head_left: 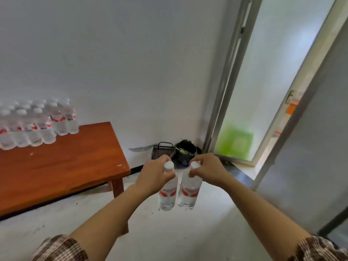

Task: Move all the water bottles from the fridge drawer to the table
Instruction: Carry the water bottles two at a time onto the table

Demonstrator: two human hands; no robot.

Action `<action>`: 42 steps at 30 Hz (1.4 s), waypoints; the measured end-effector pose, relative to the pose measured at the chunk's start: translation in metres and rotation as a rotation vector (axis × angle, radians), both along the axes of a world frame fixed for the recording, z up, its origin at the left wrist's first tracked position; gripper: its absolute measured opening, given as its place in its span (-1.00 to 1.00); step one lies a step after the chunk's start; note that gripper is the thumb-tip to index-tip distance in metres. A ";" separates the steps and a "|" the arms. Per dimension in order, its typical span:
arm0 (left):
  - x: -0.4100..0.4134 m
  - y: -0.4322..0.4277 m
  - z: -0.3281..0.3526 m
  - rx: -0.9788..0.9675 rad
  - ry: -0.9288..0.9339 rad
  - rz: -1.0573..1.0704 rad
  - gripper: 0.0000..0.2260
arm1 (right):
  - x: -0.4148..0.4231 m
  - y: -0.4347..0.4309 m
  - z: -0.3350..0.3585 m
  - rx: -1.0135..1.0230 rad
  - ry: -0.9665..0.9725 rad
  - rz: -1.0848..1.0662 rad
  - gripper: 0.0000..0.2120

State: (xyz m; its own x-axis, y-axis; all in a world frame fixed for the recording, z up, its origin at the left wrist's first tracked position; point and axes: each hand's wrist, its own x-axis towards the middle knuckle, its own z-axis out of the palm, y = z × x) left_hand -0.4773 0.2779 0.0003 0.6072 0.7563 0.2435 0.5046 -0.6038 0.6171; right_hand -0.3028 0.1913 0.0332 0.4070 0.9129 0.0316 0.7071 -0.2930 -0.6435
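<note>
left hand (pixel 156 176): arm reaching out, fingers curled round the neck of left bottle (pixel 168 194) | right hand (pixel 209 172): arm out, fingers pinch neck of right bottle (pixel 188 193) | both: upright, side by side, in the air right of the table (pixel 66 166) | more bottles (pixel 33 125): on the table

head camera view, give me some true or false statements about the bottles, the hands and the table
1. The left hand grips the left bottle and the right hand grips the right bottle, each near its cap. True.
2. A group of bottles stands on the table by the wall. True.
3. The two held bottles stand on the table. False: they hang in the air above the floor, right of the table.
4. The held bottles have blue caps. False: the caps are white.
</note>
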 end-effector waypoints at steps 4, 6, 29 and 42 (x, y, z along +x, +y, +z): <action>-0.045 0.073 -0.012 -0.016 0.003 0.118 -0.89 | -0.034 0.096 -0.018 -0.039 -0.014 0.125 -0.82; -0.065 0.110 -0.017 -0.019 0.031 0.170 -0.88 | -0.050 0.145 -0.025 -0.063 -0.014 0.192 -0.87; -0.238 0.472 -0.015 -0.050 0.073 0.434 -0.84 | -0.221 0.563 -0.025 -0.061 -0.048 0.525 -0.81; -0.299 0.634 -0.051 -0.144 0.081 0.332 -0.82 | -0.282 0.720 -0.061 -0.254 -0.162 0.454 -0.83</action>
State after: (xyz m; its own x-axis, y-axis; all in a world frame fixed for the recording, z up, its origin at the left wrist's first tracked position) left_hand -0.7762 0.9117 -0.0504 0.3363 0.9382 0.0812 0.7088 -0.3090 0.6341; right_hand -0.5851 0.9117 -0.0281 -0.0213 0.9829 -0.1831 0.8828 -0.0674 -0.4649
